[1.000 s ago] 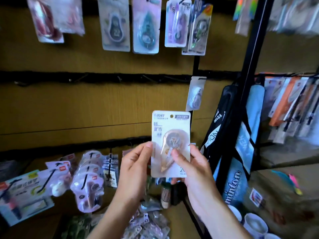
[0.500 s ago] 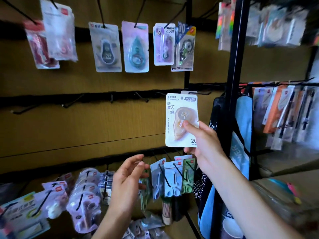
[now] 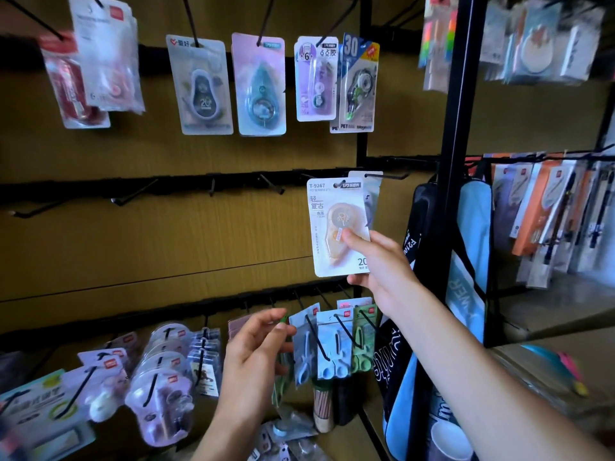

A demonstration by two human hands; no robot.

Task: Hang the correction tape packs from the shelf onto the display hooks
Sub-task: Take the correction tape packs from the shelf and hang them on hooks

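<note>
The slatted display wall (image 3: 166, 237) is carrying three hook rails. At the right end of the middle rail, the right hand (image 3: 379, 261) is pinching a correction tape pack (image 3: 336, 224) by its lower right corner, raising its hang-hole toward the display hook (image 3: 386, 176), where another pack is hanging already. The left hand (image 3: 256, 354) is hovering below with relaxed fingers, gripping nothing, probably freed for the next pack.
</note>
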